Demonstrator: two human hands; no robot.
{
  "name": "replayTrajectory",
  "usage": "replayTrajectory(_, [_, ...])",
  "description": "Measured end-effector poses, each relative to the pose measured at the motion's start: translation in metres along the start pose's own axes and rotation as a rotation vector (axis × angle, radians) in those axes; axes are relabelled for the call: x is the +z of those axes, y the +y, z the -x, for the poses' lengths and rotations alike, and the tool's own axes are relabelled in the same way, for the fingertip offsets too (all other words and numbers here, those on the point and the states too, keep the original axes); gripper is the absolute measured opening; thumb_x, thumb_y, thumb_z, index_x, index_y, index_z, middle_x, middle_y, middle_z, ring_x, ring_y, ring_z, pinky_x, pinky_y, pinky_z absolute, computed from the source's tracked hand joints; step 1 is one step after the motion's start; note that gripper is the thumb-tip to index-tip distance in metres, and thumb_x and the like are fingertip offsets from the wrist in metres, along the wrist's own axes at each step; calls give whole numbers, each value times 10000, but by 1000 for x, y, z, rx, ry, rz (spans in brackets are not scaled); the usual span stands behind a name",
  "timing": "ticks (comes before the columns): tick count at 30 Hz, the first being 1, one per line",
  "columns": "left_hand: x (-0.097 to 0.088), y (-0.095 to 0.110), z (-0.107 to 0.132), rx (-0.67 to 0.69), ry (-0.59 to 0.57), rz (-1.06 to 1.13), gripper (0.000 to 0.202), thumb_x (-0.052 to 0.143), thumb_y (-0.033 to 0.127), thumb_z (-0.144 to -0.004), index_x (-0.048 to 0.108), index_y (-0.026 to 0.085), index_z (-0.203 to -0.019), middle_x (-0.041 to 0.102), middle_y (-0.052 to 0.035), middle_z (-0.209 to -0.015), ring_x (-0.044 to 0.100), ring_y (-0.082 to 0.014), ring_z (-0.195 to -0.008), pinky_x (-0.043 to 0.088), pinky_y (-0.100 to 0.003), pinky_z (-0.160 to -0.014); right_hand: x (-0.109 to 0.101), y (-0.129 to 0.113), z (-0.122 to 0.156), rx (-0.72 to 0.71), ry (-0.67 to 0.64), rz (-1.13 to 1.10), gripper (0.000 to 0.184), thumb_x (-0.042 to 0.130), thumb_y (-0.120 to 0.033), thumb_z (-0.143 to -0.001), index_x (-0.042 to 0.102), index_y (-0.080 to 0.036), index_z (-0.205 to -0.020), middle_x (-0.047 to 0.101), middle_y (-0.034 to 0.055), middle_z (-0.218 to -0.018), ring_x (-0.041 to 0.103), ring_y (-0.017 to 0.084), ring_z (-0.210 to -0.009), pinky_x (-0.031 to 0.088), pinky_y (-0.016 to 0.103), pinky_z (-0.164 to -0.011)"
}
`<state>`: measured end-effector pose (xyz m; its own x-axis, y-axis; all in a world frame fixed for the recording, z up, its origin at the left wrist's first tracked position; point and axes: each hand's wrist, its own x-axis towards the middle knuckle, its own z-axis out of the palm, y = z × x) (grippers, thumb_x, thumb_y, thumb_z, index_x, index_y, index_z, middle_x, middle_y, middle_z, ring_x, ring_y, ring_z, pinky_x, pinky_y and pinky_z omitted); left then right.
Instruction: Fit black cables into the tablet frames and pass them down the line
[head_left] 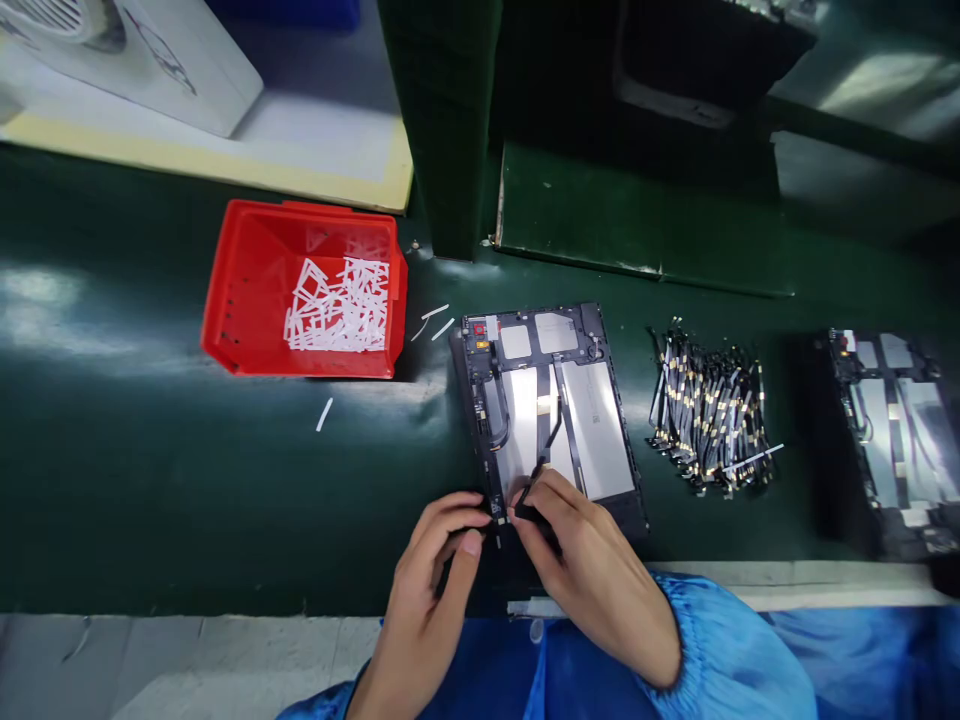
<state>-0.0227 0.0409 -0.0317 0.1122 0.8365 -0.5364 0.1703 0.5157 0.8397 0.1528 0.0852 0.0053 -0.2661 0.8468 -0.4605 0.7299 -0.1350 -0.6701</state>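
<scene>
An opened tablet (600,430) lies in front of me, its silver battery panels and dark circuit parts showing. At its lower left corner is my left hand (439,565), with bent fingers apart and fingertips at the tablet's edge. My right hand (589,560) is over the lower part of the tablet, thumb and fingers pinched on a thin black flex cable (553,432) that sticks up past the knuckles. The far end of what I pinch is hidden by the fingers. Right of the tablet lies a pile of flex cables (709,410).
A red bin (247,290) with white paper strips (360,305) stands on the green bench (187,480). Loose strips (324,414) lie near it. Another opened tablet (892,440) is at the far right. A green post (450,130) and raised ledge (637,220) stand behind.
</scene>
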Motion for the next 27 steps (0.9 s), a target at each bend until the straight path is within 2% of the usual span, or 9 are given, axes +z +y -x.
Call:
replayTrajectory(7, [3, 4, -22, 122, 39, -96, 128, 550, 306, -943, 591, 264, -1056, 552, -15, -1069, 601, -120, -924, 515, -205, -797, 3, 0, 0, -2, 7, 38, 128, 453, -147, -956, 558, -210, -994, 573, 35, -1044, 616, 182, -891, 499, 316, -789])
replayTrajectory(15, [6, 8, -24, 164, 62, -140, 101, 549, 284, -938, 586, 256, -1028, 547, -8, -1056, 604, -125, -941, 517, -211, -785, 6, 0, 0, -18, 41, 39, 179, 461, -135, -947, 578, -215, -1056, 588, 24, -1059, 629, 174, -891, 485, 301, -772])
replayTrajectory(19, [7, 9, -25, 194, 64, -171, 87, 558, 273, -932, 586, 251, -1011, 543, -7, -1030, 600, -120, -908, 523, -217, -768, 6, -2, 0, -15, 50, 47, 160, 456, -141, -953, 577, -215, -1025, 586, 21, -1054, 631, 177, -883, 482, 299, -751])
replayTrajectory(23, [5, 12, -29, 191, 40, -155, 71, 575, 267, -920, 601, 248, -984, 542, 1, -1002, 598, -106, -857, 529, -211, -763, 5, -1, 0, -10, 47, 62, 146, 448, -151, -962, 570, -221, -999, 586, 15, -1028, 636, 178, -875, 481, 302, -750])
replayTrajectory(27, [2, 15, -32, 144, -37, -72, 56, 603, 258, -896, 618, 211, -868, 567, -1, -918, 609, -116, -841, 528, -199, -730, 1, -1, 2, -50, 15, 94, 157, 400, -195, -998, 554, -220, -1019, 588, 29, -1040, 629, 181, -860, 489, 311, -744])
